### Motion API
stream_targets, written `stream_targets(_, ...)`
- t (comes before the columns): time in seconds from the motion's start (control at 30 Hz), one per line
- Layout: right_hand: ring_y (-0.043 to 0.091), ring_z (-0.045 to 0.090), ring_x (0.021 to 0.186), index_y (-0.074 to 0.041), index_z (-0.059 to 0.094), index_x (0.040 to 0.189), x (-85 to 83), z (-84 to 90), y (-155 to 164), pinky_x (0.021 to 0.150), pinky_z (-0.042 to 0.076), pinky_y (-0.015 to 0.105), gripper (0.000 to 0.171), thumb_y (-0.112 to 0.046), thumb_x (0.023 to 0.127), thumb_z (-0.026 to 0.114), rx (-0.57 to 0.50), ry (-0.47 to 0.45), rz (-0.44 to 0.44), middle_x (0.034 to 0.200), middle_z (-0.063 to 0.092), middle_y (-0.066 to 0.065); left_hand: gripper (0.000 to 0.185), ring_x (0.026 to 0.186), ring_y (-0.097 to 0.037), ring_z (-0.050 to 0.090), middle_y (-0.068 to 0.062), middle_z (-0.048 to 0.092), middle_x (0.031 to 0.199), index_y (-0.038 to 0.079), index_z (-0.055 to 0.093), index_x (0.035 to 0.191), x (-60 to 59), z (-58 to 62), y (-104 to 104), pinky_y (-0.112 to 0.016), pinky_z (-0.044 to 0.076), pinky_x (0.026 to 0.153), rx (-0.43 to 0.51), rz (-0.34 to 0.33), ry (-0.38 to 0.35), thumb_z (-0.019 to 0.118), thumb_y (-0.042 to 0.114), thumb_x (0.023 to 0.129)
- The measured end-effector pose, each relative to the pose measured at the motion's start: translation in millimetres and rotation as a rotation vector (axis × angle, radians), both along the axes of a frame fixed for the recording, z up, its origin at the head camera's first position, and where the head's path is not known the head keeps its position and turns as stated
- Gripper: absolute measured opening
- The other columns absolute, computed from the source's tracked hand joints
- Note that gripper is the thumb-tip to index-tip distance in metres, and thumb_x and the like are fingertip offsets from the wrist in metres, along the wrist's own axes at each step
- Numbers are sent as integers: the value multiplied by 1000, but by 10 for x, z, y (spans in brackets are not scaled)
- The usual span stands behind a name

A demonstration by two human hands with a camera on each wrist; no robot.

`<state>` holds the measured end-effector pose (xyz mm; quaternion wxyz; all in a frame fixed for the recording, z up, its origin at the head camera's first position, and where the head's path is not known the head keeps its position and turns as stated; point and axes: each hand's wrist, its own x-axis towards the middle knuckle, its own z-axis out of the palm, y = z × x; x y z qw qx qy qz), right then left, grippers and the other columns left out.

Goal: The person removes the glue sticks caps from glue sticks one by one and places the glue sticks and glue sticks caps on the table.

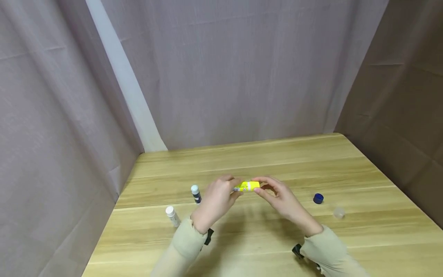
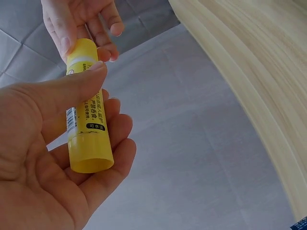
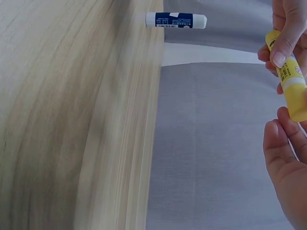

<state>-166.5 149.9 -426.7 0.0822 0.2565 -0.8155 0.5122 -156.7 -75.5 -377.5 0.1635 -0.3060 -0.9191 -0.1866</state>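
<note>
Both sets of fingers are curled onto the yellow glue stick (image 1: 247, 186), held level above the table (image 1: 242, 161) at the middle of the frame: the left hand (image 1: 217, 202) wraps the body with thumb (image 2: 72, 91) pressed on the label, and the right hand (image 1: 282, 198) pinches the other end. My take: keep the left grip firm on the barrel and twist only with the right fingertips, so it doesn't slip. Around them sit a dark-labelled stick (image 1: 195, 193) and white-capped stick (image 1: 172, 215) lower left, a blue cap (image 1: 318, 198) and a clear cap (image 1: 339, 212) at right.
</note>
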Motion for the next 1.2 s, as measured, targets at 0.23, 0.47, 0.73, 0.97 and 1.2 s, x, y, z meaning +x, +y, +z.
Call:
stream_targets(0.23,18,63,101,-13,65,127,-11,-11,12,84,54,29,29,-11,99,66,-16,31,26,113,66,-2,34,82,-13,65,-6,71,103,5,74,117,-1,2,5,-23,55,70,-2,-5,-14,81,17,87)
stream_targets(0.47,16,62,100,-8,65,128,-31,-24,19,83,54,30,30,-11,98,67,-1,61,28,112,65,-4,33,85,-14,66,-7,71,104,5,74,117,-14,-6,1,-24,55,71,14,-11,-25,81,17,87)
stream_targets(0.73,25,63,108,-14,61,136,-26,20,45,89,53,47,34,-19,102,62,35,-21,-22,116,67,1,34,87,-15,68,-7,71,106,4,73,118,-13,-4,1,-26,57,72,36,-11,12,82,14,86)
stream_targets(0.97,23,66,101,-13,66,127,-44,49,33,87,51,47,29,-27,102,63,10,-82,-69,106,71,-2,33,82,-14,66,-5,71,102,4,74,117,-12,12,10,-26,56,68,28,-11,49,82,13,86)
stream_targets(1.2,18,66,99,-15,67,122,-6,45,39,88,53,40,23,-26,101,63,-14,-106,-43,105,71,-3,35,82,-12,65,-5,71,103,5,73,119,21,-8,4,-22,54,66,11,-14,21,81,16,87)
